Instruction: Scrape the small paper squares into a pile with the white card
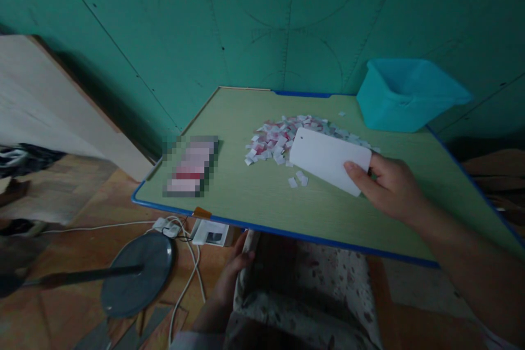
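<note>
The card [326, 158] is plain white; the paper pieces [276, 139] mix white and pink. The tabletop [241, 191] is pale green, edged blue; the basin [394, 112] turquoise; the wall [246, 22] green; the container [355, 279] greyish with dark specks.

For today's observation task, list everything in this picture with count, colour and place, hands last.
wall: one, green, behind the table
table: one, pale green with blue edging, centre
paper pieces: too many to count, white and pink, on the table
card: one, white, above the table
bin: one, turquoise, far right on the table
pixelated thing: one, pinkish and grey, left on the table
tab: one, orange, near table edge
container: one, pale with dark spots, below near edge
box: one, white, low left
cords: several, white, left floor
disc: one, grey, left floor
board: one, whitish, far left
floor: one, orange-brown, below
right hand: one, bare, holding the card
left hand: one, bare, at the container's left edge
</note>
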`<state>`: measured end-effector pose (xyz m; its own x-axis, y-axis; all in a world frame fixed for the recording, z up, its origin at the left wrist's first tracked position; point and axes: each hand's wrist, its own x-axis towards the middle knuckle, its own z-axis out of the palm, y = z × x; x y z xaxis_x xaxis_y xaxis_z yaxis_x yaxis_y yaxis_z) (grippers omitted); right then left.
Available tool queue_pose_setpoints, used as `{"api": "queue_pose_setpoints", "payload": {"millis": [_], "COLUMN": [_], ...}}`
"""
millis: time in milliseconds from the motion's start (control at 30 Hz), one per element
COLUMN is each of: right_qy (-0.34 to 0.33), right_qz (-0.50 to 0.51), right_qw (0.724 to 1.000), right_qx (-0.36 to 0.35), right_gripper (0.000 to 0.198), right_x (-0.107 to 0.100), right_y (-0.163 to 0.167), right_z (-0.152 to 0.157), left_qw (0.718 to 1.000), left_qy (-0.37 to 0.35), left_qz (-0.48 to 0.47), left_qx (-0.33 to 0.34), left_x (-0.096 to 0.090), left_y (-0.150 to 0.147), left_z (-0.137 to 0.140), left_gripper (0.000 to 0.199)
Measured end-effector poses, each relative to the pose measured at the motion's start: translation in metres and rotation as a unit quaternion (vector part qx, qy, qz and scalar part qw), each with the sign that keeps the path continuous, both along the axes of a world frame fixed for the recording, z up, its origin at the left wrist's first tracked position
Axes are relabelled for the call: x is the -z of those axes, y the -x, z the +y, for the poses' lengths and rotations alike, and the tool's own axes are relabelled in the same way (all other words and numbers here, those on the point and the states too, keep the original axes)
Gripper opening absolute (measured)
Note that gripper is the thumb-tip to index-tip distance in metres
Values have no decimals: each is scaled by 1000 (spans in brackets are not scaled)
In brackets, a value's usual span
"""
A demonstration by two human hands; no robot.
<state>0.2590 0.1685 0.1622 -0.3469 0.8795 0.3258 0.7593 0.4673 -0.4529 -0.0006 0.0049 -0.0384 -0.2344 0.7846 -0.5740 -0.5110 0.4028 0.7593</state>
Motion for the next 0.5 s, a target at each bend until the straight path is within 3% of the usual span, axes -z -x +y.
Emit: {"api": "queue_pose_setpoints", "payload": {"millis": [167, 333, 500], "right_qy": [-28, -56, -49], "right_qz": [29, 52, 51], "right_qw": [999, 996, 997], "right_qx": [6, 52, 41], "right_gripper": [30, 29, 31], "right_x": [-5, -6, -3], "right_y": [-6, -10, -9], "right_z": [0, 2, 2], "left_qw": [999, 998, 999], "left_qy": [-12, -20, -9], "left_qz": [6, 64, 48], "left_qx": [-29, -17, 15], "left_x": [-13, -7, 1], "left_y": [-8, -3, 3], "left_z": [-1, 3, 4], "left_gripper": [50, 43, 49]}}
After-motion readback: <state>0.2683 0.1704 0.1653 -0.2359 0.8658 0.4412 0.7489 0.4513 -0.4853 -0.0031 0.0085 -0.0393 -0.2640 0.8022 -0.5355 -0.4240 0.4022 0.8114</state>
